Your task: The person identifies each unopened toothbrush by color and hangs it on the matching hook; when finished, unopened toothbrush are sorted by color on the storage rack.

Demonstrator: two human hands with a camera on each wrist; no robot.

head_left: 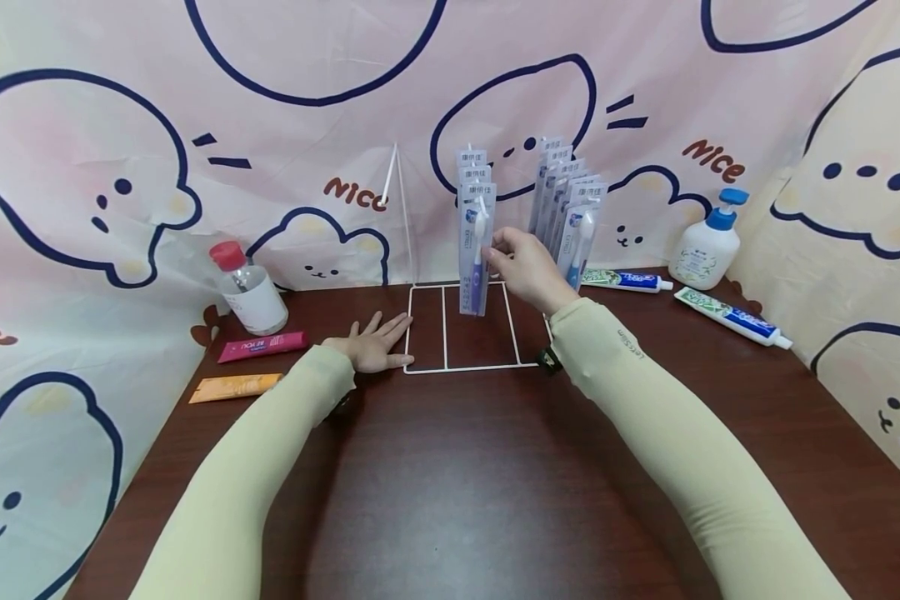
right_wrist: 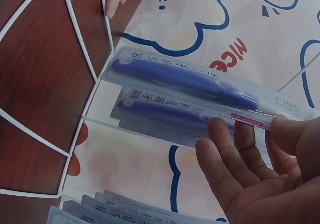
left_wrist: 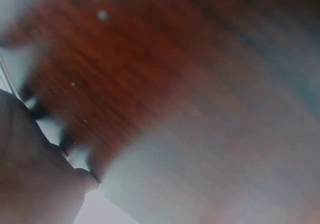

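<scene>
A white wire rack stands on the table against the back wall. My right hand pinches the side edge of a packaged purple toothbrush between thumb and fingers. Seen from the right wrist, the thumb lies near the brush-head end of this pack, and other fingers spread below it. More toothbrush packs hang directly behind it. Flat on the table, fingers spread, my left hand rests beside the rack's left side with fingertips at the wire. The left wrist view is blurred, showing part of that hand.
Another row of toothbrush packs hangs right of my right hand. Two toothpaste tubes and a blue-topped pump bottle are at the right. A red-capped bottle, a pink tube and an orange tube are at the left.
</scene>
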